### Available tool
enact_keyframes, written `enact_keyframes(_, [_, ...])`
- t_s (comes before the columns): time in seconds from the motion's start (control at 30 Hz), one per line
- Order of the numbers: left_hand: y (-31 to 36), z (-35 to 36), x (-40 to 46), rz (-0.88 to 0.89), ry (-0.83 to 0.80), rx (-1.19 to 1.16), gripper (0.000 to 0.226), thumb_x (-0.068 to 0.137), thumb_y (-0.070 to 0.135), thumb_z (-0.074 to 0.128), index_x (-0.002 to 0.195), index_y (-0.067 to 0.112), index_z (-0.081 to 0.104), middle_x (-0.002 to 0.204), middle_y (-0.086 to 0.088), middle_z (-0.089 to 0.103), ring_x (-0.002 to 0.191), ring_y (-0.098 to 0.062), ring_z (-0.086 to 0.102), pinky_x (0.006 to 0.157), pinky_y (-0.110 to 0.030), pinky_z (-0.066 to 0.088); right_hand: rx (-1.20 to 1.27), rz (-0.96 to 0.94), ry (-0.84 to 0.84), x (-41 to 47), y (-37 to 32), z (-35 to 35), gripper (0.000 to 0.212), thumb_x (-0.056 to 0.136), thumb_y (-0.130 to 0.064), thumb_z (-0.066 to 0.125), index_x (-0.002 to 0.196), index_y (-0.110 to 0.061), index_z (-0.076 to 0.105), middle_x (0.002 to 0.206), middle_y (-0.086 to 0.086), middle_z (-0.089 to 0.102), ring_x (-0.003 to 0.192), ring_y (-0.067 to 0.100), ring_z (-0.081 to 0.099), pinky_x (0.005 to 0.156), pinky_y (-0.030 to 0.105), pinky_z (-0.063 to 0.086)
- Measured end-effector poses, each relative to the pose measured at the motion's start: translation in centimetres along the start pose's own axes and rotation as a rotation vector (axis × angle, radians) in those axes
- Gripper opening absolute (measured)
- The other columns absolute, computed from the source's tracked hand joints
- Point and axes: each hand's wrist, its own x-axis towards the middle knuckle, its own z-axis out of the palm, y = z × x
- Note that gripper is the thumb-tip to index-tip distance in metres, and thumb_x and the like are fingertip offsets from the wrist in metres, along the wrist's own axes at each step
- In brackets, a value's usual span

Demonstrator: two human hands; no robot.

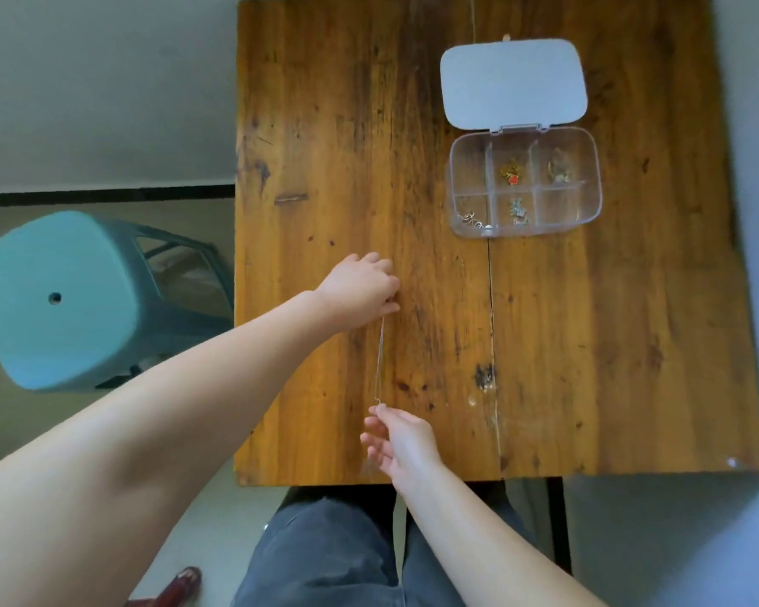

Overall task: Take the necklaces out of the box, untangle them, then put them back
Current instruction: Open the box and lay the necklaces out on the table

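Observation:
A thin silver necklace (379, 361) is stretched straight over the wooden table (325, 146), running from far to near. My left hand (364, 286) pinches its far end against the tabletop. My right hand (395, 440) pinches its near end between thumb and forefinger, close to the table's front edge. The clear plastic box (588, 177) stands at the far right with its grey lid (512, 83) swung open behind it. Its compartments hold a gold piece with a red pendant (512, 173), a gold tangle (559, 168), silver rings (472, 221) and a silver charm (518, 211).
A teal plastic stool (58, 300) stands on the floor left of the table. My legs in dark jeans (325, 558) are under the front edge. A red shoe (185, 580) shows at the bottom left. A crack (494, 343) runs down the tabletop.

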Motion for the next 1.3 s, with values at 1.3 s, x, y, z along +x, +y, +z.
enact_keyframes(1.3, [7.3, -2.8, 8.3, -0.518, 0.539, -0.500, 0.023, 0.090, 0.034, 0.057, 0.098, 0.015, 0.066, 0.088, -0.004, 0.067, 0.087, -0.024, 0.052, 0.067, -0.033, 0.040, -1.656, -1.391, 0.192, 5.6, -33.5, -7.9, 0.022, 0.091, -0.035, 0.056, 0.105, -0.020, 0.063, 0.103, 0.005, 0.061, 0.099, 0.026, 0.054, 0.089, 0.045, 0.038])
